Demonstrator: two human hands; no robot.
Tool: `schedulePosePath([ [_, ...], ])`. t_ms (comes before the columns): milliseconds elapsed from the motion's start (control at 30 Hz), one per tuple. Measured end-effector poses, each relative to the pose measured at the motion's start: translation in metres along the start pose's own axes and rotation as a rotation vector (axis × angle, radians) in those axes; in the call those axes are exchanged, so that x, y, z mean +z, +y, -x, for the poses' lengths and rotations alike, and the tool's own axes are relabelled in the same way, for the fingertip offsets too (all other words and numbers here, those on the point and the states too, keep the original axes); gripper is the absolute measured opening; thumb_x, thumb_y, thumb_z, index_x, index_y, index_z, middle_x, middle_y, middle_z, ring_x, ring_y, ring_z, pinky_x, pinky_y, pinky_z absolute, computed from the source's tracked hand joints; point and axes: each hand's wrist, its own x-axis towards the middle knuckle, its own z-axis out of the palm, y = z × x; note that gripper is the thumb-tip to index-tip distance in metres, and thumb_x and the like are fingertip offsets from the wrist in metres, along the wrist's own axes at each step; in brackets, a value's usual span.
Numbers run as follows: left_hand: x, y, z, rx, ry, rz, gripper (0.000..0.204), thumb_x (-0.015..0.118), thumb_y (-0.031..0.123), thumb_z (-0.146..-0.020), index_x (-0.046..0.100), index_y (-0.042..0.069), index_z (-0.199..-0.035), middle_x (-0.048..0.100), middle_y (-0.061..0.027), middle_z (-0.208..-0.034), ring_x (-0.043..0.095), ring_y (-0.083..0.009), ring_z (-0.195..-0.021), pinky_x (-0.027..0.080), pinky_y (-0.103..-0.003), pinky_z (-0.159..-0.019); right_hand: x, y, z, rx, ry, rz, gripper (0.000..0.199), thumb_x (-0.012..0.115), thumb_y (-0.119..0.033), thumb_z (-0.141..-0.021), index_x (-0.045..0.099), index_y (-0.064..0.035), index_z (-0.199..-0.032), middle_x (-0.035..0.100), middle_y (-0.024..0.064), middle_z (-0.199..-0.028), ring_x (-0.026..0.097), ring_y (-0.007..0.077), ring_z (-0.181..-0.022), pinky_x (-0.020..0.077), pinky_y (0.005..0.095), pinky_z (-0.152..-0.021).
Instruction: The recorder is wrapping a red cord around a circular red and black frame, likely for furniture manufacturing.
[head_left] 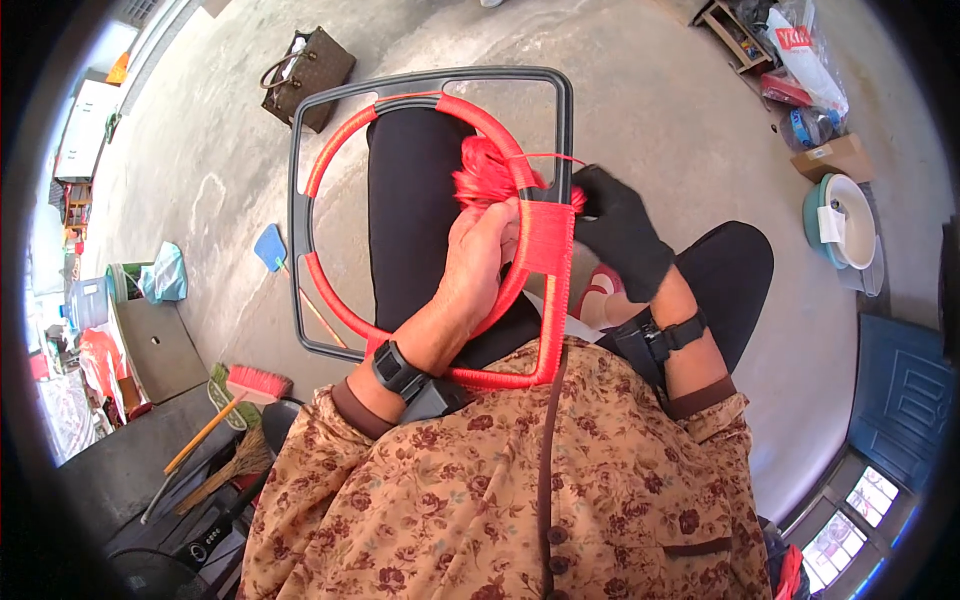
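While both hands [478,255] [620,235] grip the red-wound frame [430,85], bare concrete floor [650,120] spreads — brooms [240,400] left.

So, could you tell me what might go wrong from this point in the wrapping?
The thin red strand pulled by the gloved right hand could slacken, loosening the wrapped band. The cord bundle in the bare left hand might tangle. The dark frame rests only on the lap and could tip.
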Motion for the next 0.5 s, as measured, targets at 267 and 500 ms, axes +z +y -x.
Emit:
schedulePosePath([
  [267, 0.015, 0.005, 0.008, 0.201, 0.028, -0.045, 0.023, 0.054, 0.012, -0.094, 0.052, 0.001, -0.114, 0.063, -0.0021, -0.089, 0.061, -0.0077, -0.079, 0.051, -0.022, -0.071, -0.045, 0.033, 0.039, -0.218, 0.288, -0.937, 0.031, 0.058, -0.008, -0.084, 0.057, -0.0028, -0.115, 0.062, 0.0106, -0.109, 0.059, 0.0197, -0.101, 0.0469, 0.0301, -0.090],
  [500, 0.014, 0.008, 0.009, 0.172, -0.043, -0.070, 0.019, 0.059, 0.011, -0.092, 0.056, 0.005, -0.109, 0.060, 0.0039, -0.082, 0.050, -0.0005, -0.064, 0.042, -0.015, -0.057, -0.042, 0.027, 0.063, -0.062, 0.389, -1.156, 0.030, 0.056, -0.010, -0.086, 0.056, 0.0005, -0.114, 0.060, 0.0118, -0.113, 0.058, 0.0204, -0.105, 0.0454, 0.0294, -0.094],
])
